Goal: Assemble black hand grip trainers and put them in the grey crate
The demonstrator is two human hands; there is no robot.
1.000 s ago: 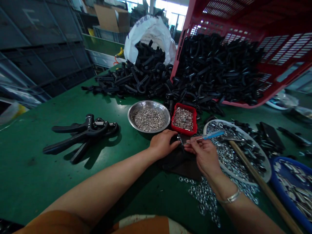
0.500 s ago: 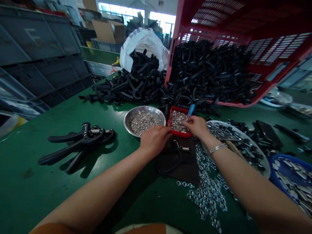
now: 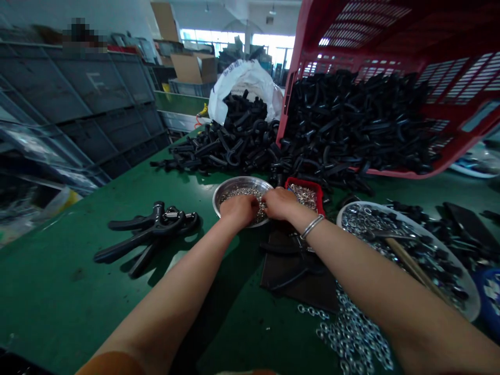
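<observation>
Left hand (image 3: 239, 208), right hand (image 3: 279, 203) in the steel bowl (image 3: 234, 183) — fingers curled, hold not visible; tiny metal parts (image 3: 239, 194) seem light, slippery — pinch with fingertips.

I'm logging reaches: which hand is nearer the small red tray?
Right. The right hand is at the right edge of the steel bowl, beside the red tray; the left hand is over the bowl, farther left.
</observation>
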